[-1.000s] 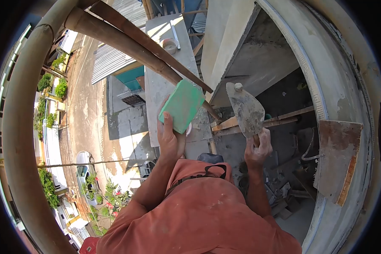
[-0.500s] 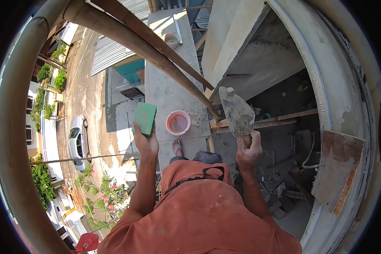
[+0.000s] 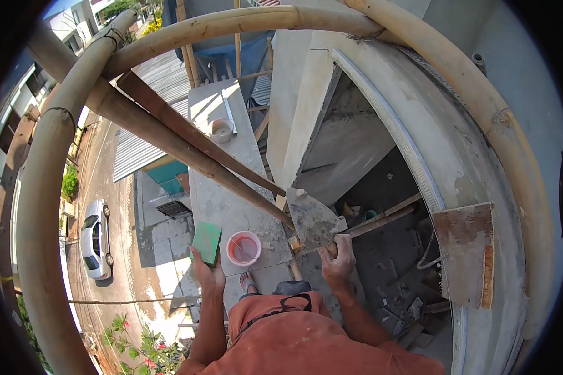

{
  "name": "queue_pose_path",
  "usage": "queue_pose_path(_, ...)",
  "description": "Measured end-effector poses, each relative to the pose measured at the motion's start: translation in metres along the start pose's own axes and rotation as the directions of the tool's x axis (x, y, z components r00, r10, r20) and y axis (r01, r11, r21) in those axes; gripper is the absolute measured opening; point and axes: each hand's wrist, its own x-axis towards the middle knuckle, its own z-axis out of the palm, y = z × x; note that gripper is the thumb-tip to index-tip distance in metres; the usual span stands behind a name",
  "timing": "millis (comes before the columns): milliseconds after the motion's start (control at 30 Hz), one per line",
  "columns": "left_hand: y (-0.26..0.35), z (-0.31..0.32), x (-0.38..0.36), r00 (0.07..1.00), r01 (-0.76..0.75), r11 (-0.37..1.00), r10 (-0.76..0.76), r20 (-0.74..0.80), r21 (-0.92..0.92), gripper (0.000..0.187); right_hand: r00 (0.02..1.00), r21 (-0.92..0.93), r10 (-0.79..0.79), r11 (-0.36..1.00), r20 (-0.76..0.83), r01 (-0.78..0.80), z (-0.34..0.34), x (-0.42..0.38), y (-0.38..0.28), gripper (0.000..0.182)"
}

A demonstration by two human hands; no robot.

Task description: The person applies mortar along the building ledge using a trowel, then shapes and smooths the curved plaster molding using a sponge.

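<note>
A green rectangular sponge or float pad (image 3: 206, 242) is in my left hand (image 3: 207, 273), gripped along its lower edge with the flat face up. My right hand (image 3: 338, 261) is closed round the short handle of a trowel (image 3: 309, 219); its wide grey blade is smeared with mortar and points away from me. A small lump of mortar (image 3: 301, 193) sits near the blade's tip. Between my hands, lower down on the platform, stands a pink bucket (image 3: 244, 249) with a thin handle and murky liquid inside. Neither hand touches it.
Bamboo poles (image 3: 194, 164) slant across in front of me, and a bamboo rail (image 3: 231, 28) curves overhead. A second bucket (image 3: 221, 130) stands farther along the platform (image 3: 200, 200). At right is a curved plastered wall edge (image 3: 413, 119) with a board (image 3: 466, 253). The street drops away at left.
My view has tilted up and turned, bringing the upper bamboo rail into sight. Both hands appear lower and further left in view, still holding the green pad and the trowel.
</note>
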Motion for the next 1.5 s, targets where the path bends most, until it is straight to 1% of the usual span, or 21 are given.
queue_pose_path(267, 0.001, 0.000, -0.004, 0.999, 0.035, 0.999, -0.035, -0.006, 0.000, 0.051, 0.994, -0.023, 0.089, 0.996, 0.056, -0.088, -0.003, 0.002, -0.005, 0.035)
queue_pose_path(333, 0.003, 0.008, -0.006, 0.999, 0.053, 0.999, -0.053, -0.004, -0.012, 0.051, 0.972, 0.040, 0.175, 0.982, 0.156, -0.184, -0.013, 0.010, -0.020, 0.036)
queue_pose_path(367, 0.003, 0.011, -0.006, 0.999, 0.044, 0.999, -0.044, 0.015, 0.005, 0.051, 0.975, 0.039, 0.179, 0.982, 0.130, -0.186, -0.020, 0.017, -0.029, 0.036)
queue_pose_path(433, 0.000, 0.012, 0.000, 0.997, 0.041, 0.999, -0.043, 0.057, 0.028, 0.051, 0.956, 0.062, 0.161, 0.982, 0.244, -0.181, -0.040, 0.034, -0.051, 0.037)
queue_pose_path(533, -0.006, 0.017, 0.008, 0.993, 0.070, 0.997, -0.071, 0.097, 0.012, 0.051, 0.934, 0.127, 0.207, 0.960, 0.291, -0.252, -0.084, 0.063, -0.093, 0.034)
queue_pose_path(567, -0.005, 0.027, 0.005, 0.989, 0.100, 0.995, -0.097, 0.109, -0.016, 0.050, 0.945, 0.097, 0.154, 0.977, 0.290, -0.189, -0.100, 0.070, -0.100, 0.037)
queue_pose_path(600, -0.008, 0.030, 0.006, 0.986, 0.112, 0.994, -0.109, 0.124, -0.012, 0.050, 0.948, 0.092, 0.162, 0.977, 0.273, -0.193, -0.117, 0.077, -0.108, 0.037)
queue_pose_path(667, -0.013, 0.033, 0.011, 0.978, 0.118, 0.993, -0.116, 0.175, -0.001, 0.049, 0.974, -0.033, -0.015, 0.999, 0.225, 0.023, -0.152, 0.088, -0.126, 0.037)
queue_pose_path(733, -0.017, 0.037, 0.014, 0.966, 0.134, 0.991, -0.134, 0.219, 0.013, 0.050, 0.979, -0.133, 0.017, 0.991, 0.203, 0.010, -0.185, 0.091, -0.147, 0.037)
queue_pose_path(833, -0.019, 0.053, 0.010, 0.952, 0.174, 0.985, -0.173, 0.251, 0.015, 0.049, 0.994, -0.289, -0.088, 0.952, 0.058, 0.101, -0.233, 0.086, -0.169, 0.039)
queue_pose_path(900, -0.024, 0.061, 0.015, 0.946, 0.206, 0.979, -0.201, 0.253, 0.007, 0.048, 0.998, -0.309, -0.005, 0.951, -0.069, -0.017, -0.267, 0.076, -0.188, 0.038)
queue_pose_path(967, -0.028, 0.059, 0.024, 0.947, 0.195, 0.981, -0.189, 0.258, 0.003, 0.048, 0.973, -0.448, 0.092, 0.876, -0.213, -0.181, -0.303, 0.064, -0.214, 0.043)
queue_pose_path(1033, -0.027, 0.068, 0.029, 0.945, 0.210, 0.977, -0.211, 0.248, 0.030, 0.049, 0.901, -0.416, 0.032, 0.880, -0.433, -0.231, -0.326, 0.063, -0.228, 0.048)
queue_pose_path(1067, -0.027, 0.073, 0.031, 0.948, 0.216, 0.975, -0.220, 0.232, 0.041, 0.050, 0.917, -0.515, 0.049, 0.815, -0.396, -0.266, -0.352, 0.071, -0.235, 0.053)
queue_pose_path(1100, -0.027, 0.074, 0.034, 0.944, 0.221, 0.973, -0.229, 0.236, 0.061, 0.051, 0.879, -0.576, -0.003, 0.757, -0.476, -0.309, -0.372, 0.079, -0.237, 0.058)
queue_pose_path(1167, -0.028, 0.080, 0.044, 0.941, 0.226, 0.970, -0.242, 0.237, 0.094, 0.051, 0.877, -0.729, 0.029, 0.543, -0.479, -0.417, -0.445, 0.105, -0.222, 0.060)
queue_pose_path(1200, -0.030, 0.082, 0.047, 0.940, 0.206, 0.974, -0.224, 0.256, 0.094, 0.052, 0.851, -0.807, 0.055, 0.290, -0.522, -0.514, -0.467, 0.122, -0.226, 0.063)
queue_pose_path(1233, -0.031, 0.086, 0.049, 0.944, 0.208, 0.972, -0.229, 0.238, 0.108, 0.052, 0.921, -0.841, 0.102, 0.380, -0.375, -0.385, -0.521, 0.137, -0.214, 0.055)
queue_pose_path(1333, -0.037, 0.094, 0.049, 0.946, 0.226, 0.967, -0.246, 0.211, 0.115, 0.053, 0.938, -0.841, 0.154, 0.414, -0.312, -0.348, -0.537, 0.187, -0.189, 0.041)
queue_pose_path(1433, -0.048, 0.095, 0.048, 0.938, 0.253, 0.958, -0.277, 0.208, 0.133, 0.053, 0.872, -0.774, 0.461, 0.489, -0.162, -0.402, -0.509, 0.221, -0.173, 0.022)
queue_pose_path(1500, -0.057, 0.089, 0.046, 0.936, 0.282, 0.950, -0.304, 0.180, 0.135, 0.053, 0.849, -0.766, 0.519, 0.507, -0.095, -0.396, -0.508, 0.227, -0.151, 0.030)
